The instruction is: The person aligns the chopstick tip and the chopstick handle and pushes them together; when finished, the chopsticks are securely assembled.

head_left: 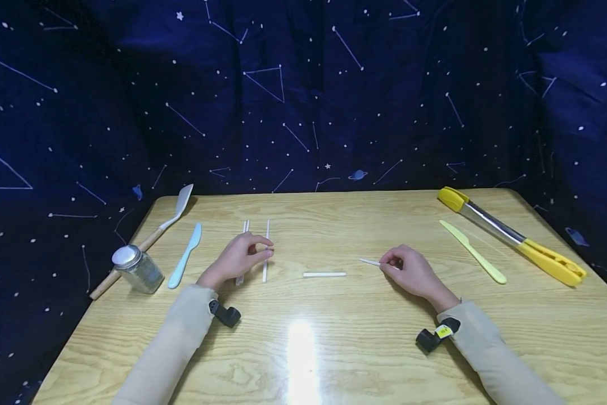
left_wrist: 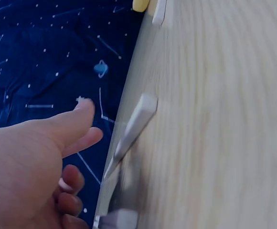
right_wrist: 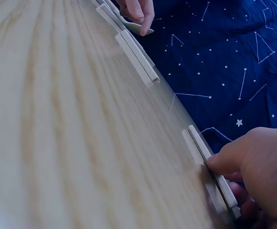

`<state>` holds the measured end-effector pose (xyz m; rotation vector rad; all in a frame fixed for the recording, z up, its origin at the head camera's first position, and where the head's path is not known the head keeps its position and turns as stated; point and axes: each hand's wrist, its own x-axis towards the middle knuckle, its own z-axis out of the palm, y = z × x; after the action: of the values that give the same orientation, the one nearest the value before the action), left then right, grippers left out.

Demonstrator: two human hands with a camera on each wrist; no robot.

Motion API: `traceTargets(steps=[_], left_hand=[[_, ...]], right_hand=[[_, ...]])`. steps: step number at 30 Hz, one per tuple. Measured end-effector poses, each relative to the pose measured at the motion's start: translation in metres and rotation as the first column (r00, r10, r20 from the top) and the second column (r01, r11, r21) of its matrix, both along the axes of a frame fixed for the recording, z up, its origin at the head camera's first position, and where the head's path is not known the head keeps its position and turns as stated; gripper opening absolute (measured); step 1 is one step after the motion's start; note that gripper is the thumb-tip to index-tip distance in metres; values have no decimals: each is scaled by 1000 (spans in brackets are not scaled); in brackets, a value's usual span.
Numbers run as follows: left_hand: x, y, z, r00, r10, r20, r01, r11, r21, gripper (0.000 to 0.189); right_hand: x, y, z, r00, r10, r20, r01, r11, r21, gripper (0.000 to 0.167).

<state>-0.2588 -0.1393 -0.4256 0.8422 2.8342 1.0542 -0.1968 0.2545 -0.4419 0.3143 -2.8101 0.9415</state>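
My right hand (head_left: pixel 409 273) pinches a white stick (head_left: pixel 369 262) just above the table. In the right wrist view, the thumb lies along one side of this stick (right_wrist: pixel 198 143), with fingers behind it. Another white stick (head_left: pixel 325 274) lies crosswise between the hands. My left hand (head_left: pixel 241 256) hovers over several upright-lying sticks at the left, thumb and forefinger stretched out and apart. Beneath its fingertips runs one lengthwise stick (head_left: pixel 265 274). Two more sticks (head_left: pixel 246 225) lie side by side, partly hidden by that hand. In the left wrist view, the thumb stays clear of the nearest stick (left_wrist: pixel 136 121).
To the left are a light blue knife (head_left: pixel 185 256), a jar with a silver lid (head_left: pixel 140 270) and a spatula with a wooden handle (head_left: pixel 151 241). A yellow-green knife (head_left: pixel 472 251) and yellow-ended tongs (head_left: pixel 511 236) lie right. A dark starry cloth (head_left: pixel 303 112) hangs behind the wooden table (head_left: pixel 374 349).
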Motion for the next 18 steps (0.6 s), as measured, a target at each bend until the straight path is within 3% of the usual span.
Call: traceTargets(steps=[6, 18], left_hand=[[6, 13, 1, 996, 50, -78, -48, 999, 25, 20], [20, 35, -2, 996, 2, -91, -3, 1000, -10, 16]], right_hand=[[0, 0, 1, 1000, -2, 3, 2, 1000, -4, 4], [0, -1, 2, 1000, -2, 18, 2, 1000, -13, 6]])
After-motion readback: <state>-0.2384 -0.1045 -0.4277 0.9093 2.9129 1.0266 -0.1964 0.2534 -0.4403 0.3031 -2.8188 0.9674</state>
